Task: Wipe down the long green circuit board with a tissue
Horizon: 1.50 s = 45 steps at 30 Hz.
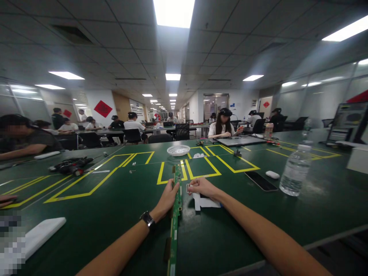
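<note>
A long, narrow green circuit board (pixel 176 214) lies lengthwise on the dark green table (pixel 115 207), running away from me. My left hand (pixel 168 199), with a black watch on the wrist, rests on the board's left edge, fingers closed over it. My right hand (pixel 202 186) sits just right of the board, fingers pinched on a small white piece I cannot name. A white paper slip (pixel 205 202) lies under that hand.
Yellow tape boxes (pixel 201 168) mark the table. A clear dish (pixel 178 150), a phone (pixel 261 181), a white case (pixel 272 174), a water bottle (pixel 294 170), a power tool (pixel 71 165) and a white block (pixel 43 234) lie around. Other people sit at far desks.
</note>
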Each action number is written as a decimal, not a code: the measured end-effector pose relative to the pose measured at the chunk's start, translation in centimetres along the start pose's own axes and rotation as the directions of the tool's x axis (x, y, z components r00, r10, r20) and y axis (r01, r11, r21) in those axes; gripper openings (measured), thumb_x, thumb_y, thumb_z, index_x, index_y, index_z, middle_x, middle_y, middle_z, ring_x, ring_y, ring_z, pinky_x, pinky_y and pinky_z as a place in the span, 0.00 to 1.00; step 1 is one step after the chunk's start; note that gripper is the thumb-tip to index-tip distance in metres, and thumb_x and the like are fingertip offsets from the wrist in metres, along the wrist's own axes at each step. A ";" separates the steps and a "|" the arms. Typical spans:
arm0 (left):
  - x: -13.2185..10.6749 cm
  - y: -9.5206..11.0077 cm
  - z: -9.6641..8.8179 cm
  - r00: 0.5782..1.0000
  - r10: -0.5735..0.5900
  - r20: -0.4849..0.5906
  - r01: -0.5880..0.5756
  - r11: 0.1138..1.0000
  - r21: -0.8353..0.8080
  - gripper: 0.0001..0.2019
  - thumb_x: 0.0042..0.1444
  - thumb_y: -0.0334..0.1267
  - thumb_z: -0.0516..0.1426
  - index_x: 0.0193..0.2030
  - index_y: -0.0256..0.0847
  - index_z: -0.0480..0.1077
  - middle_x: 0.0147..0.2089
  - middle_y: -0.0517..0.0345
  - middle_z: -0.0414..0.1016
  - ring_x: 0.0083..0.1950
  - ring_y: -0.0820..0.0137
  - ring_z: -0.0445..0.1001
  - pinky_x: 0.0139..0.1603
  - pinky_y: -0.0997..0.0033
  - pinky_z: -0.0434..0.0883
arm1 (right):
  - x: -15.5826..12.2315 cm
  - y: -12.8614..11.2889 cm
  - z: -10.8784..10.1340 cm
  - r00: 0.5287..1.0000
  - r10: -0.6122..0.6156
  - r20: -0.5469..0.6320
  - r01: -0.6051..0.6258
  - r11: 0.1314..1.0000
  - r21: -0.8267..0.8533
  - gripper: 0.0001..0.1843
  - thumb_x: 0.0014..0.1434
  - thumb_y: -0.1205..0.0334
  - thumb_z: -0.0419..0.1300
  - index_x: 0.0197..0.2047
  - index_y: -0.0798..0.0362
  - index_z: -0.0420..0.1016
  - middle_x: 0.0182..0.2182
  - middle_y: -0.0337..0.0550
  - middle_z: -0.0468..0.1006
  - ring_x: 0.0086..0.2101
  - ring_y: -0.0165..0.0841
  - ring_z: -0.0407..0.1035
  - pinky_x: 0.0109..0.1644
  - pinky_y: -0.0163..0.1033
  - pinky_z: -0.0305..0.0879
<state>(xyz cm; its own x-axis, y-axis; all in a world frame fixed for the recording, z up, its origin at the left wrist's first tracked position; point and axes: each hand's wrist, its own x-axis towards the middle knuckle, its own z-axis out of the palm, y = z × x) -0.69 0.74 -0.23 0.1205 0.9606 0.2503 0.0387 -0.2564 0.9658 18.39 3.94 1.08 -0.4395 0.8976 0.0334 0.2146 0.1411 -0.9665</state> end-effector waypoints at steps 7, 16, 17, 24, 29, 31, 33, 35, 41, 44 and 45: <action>-0.3 0.6 0.3 0.996 -0.058 0.066 0.063 0.996 -0.066 0.20 0.54 0.53 0.55 0.46 0.41 0.60 0.36 0.58 0.73 0.31 0.70 0.74 0.34 0.70 0.70 | -0.3 -0.5 1.8 0.999 -0.010 0.048 0.003 0.992 0.125 0.19 0.44 0.50 0.67 0.29 0.59 0.74 0.27 0.43 0.79 0.26 0.27 0.68 0.29 0.31 0.59; -0.7 1.4 0.5 0.996 -0.053 0.069 0.056 0.997 -0.049 0.18 0.56 0.52 0.53 0.45 0.41 0.59 0.30 0.62 0.71 0.27 0.72 0.72 0.28 0.74 0.68 | -0.3 -0.4 1.6 0.999 0.021 0.050 -0.025 0.997 0.072 0.16 0.49 0.52 0.64 0.29 0.59 0.76 0.25 0.42 0.78 0.19 0.22 0.59 0.22 0.28 0.51; -0.7 1.4 0.5 0.997 -0.047 0.066 0.051 0.998 -0.048 0.18 0.56 0.52 0.53 0.45 0.41 0.60 0.30 0.62 0.71 0.28 0.72 0.72 0.29 0.74 0.68 | -0.3 -0.3 1.5 0.999 0.016 0.050 -0.019 0.998 0.062 0.16 0.49 0.52 0.64 0.30 0.59 0.76 0.25 0.42 0.78 0.19 0.22 0.59 0.22 0.28 0.51; -0.5 0.8 0.3 0.997 -0.046 0.066 0.048 0.999 -0.026 0.20 0.55 0.54 0.53 0.46 0.40 0.60 0.31 0.60 0.71 0.28 0.71 0.72 0.29 0.73 0.68 | -0.1 0.1 1.5 0.998 0.014 0.059 -0.016 0.999 0.044 0.17 0.49 0.51 0.64 0.32 0.59 0.76 0.26 0.42 0.78 0.19 0.22 0.59 0.22 0.28 0.51; -0.3 0.4 0.3 0.997 -0.047 0.067 0.048 0.999 -0.013 0.19 0.56 0.53 0.52 0.46 0.40 0.60 0.32 0.61 0.71 0.28 0.72 0.72 0.30 0.73 0.68 | -0.1 0.1 1.6 0.998 -0.021 0.063 0.019 0.999 0.039 0.16 0.50 0.52 0.63 0.29 0.60 0.76 0.25 0.41 0.77 0.18 0.22 0.58 0.22 0.28 0.52; -0.3 0.5 0.3 0.996 -0.045 0.072 0.046 0.999 -0.013 0.19 0.56 0.53 0.52 0.46 0.40 0.60 0.32 0.61 0.71 0.28 0.72 0.71 0.30 0.73 0.68 | -0.2 0.0 1.5 0.998 -0.022 0.060 0.020 0.999 0.039 0.16 0.50 0.52 0.63 0.29 0.60 0.76 0.24 0.41 0.77 0.19 0.22 0.59 0.22 0.28 0.52; -0.4 0.5 0.3 0.997 -0.037 0.072 0.037 0.999 -0.003 0.19 0.56 0.53 0.52 0.45 0.41 0.60 0.32 0.61 0.71 0.29 0.72 0.72 0.31 0.73 0.68 | -0.3 -0.3 1.6 0.999 -0.012 0.052 0.009 0.999 0.049 0.16 0.50 0.53 0.63 0.29 0.60 0.76 0.24 0.41 0.77 0.19 0.22 0.59 0.23 0.28 0.53; -0.4 0.5 0.3 0.997 -0.028 0.073 0.028 1.000 0.005 0.19 0.55 0.53 0.52 0.45 0.40 0.60 0.32 0.61 0.71 0.29 0.71 0.72 0.31 0.73 0.68 | -0.5 -0.6 1.6 0.999 0.014 0.047 -0.017 0.998 0.064 0.15 0.49 0.54 0.64 0.29 0.60 0.76 0.24 0.41 0.77 0.19 0.22 0.60 0.23 0.28 0.55; -0.1 0.0 0.2 0.997 -0.012 0.074 0.011 1.000 0.012 0.20 0.55 0.54 0.52 0.46 0.40 0.60 0.34 0.59 0.72 0.31 0.70 0.72 0.32 0.72 0.68 | -0.6 -0.9 1.6 0.998 0.044 0.052 -0.048 0.996 0.075 0.13 0.50 0.55 0.64 0.29 0.59 0.76 0.24 0.40 0.77 0.19 0.22 0.61 0.22 0.28 0.54; -0.1 0.0 0.1 0.998 0.003 0.057 -0.005 0.999 0.037 0.19 0.56 0.53 0.52 0.45 0.40 0.61 0.32 0.60 0.71 0.30 0.71 0.71 0.33 0.72 0.68 | -0.5 -0.8 1.6 0.998 0.052 0.043 -0.055 0.996 0.068 0.14 0.49 0.55 0.64 0.29 0.59 0.76 0.24 0.40 0.77 0.18 0.22 0.60 0.21 0.28 0.53; -0.1 0.1 0.1 0.998 0.001 0.057 -0.003 0.999 0.040 0.20 0.56 0.53 0.52 0.45 0.40 0.61 0.32 0.60 0.71 0.30 0.71 0.71 0.33 0.72 0.68 | -0.5 -0.8 1.6 0.998 0.053 0.044 -0.056 0.996 0.067 0.14 0.49 0.55 0.64 0.29 0.59 0.76 0.24 0.40 0.77 0.18 0.22 0.60 0.21 0.28 0.53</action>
<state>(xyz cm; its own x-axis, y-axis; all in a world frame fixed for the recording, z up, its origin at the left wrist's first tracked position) -0.62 0.61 -0.18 0.1773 0.9528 0.2466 0.0776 -0.2633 0.9616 17.01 2.67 1.40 -0.4656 0.8845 -0.0295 0.1799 0.0619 -0.9817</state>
